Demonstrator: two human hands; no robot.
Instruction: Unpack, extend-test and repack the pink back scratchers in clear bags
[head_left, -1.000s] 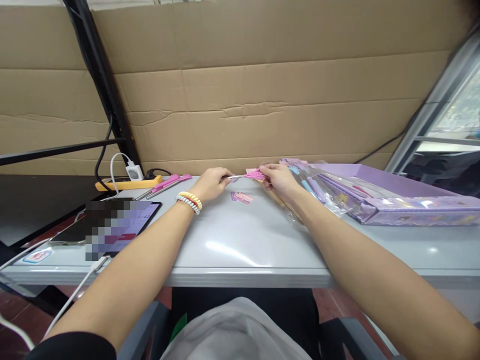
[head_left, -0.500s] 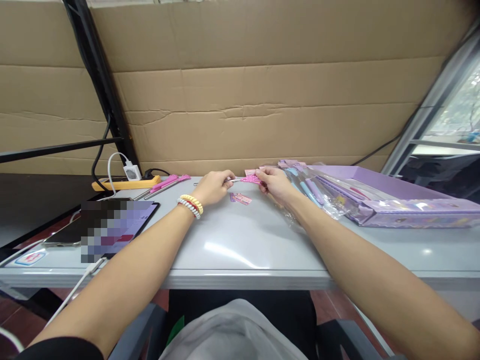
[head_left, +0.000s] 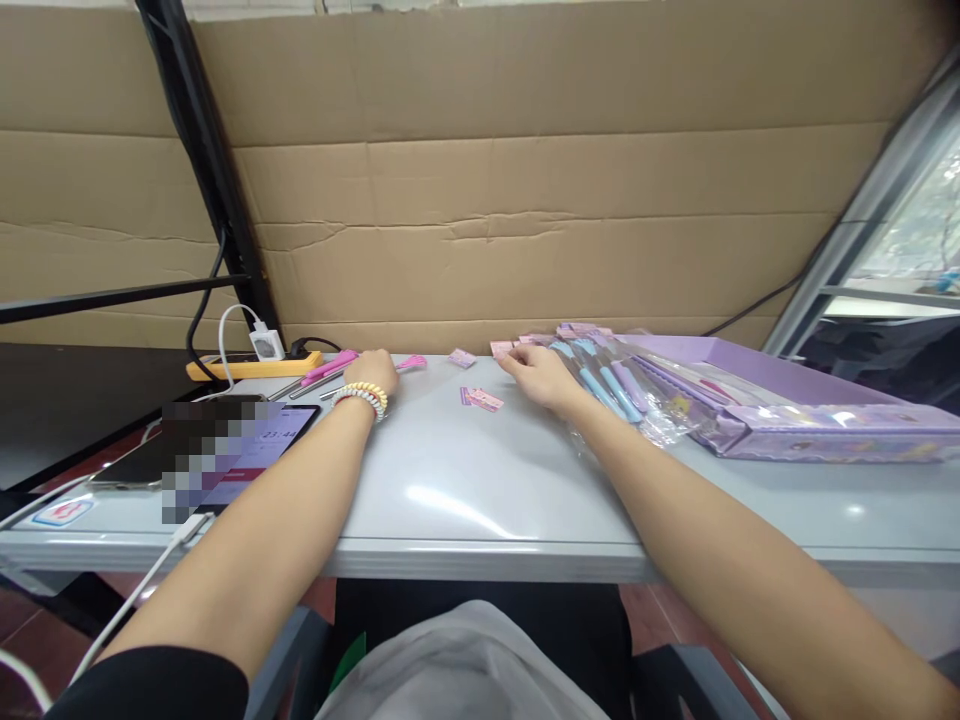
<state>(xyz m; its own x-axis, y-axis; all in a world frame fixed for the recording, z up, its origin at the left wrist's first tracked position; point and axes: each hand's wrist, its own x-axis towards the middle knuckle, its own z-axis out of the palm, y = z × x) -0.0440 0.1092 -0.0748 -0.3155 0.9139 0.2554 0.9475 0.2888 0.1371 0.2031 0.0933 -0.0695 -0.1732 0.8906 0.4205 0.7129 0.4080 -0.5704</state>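
My left hand (head_left: pixel 373 373), with yellow and white bracelets at the wrist, is closed around a pink back scratcher (head_left: pixel 412 363) at the back left of the desk. The scratcher's pink fanned end sticks out to the right of the hand, and its metal rod to the left. Beside it lie other pink-handled scratchers (head_left: pixel 330 367) with metal rods. Farther right, my right hand (head_left: pixel 538 375) has thumb and fingers drawn together next to pink cards (head_left: pixel 504 349); whatever it may hold is hidden. Blue scratchers (head_left: pixel 598 380) in clear plastic lie just right of it.
Small printed cards (head_left: pixel 481 399) and a single card (head_left: pixel 462 358) lie mid-desk. A purple box (head_left: pixel 840 435) stands at the right. To the left are a tablet (head_left: pixel 259 450), a dark phone (head_left: pixel 157 445), a yellow power strip (head_left: pixel 247 368) and white cables. Cardboard (head_left: pixel 525 200) lines the back.
My left hand has moved left with the back scratcher, whose pink end has come away from my right hand. A single card now shows near the back. My right hand has shifted slightly left.
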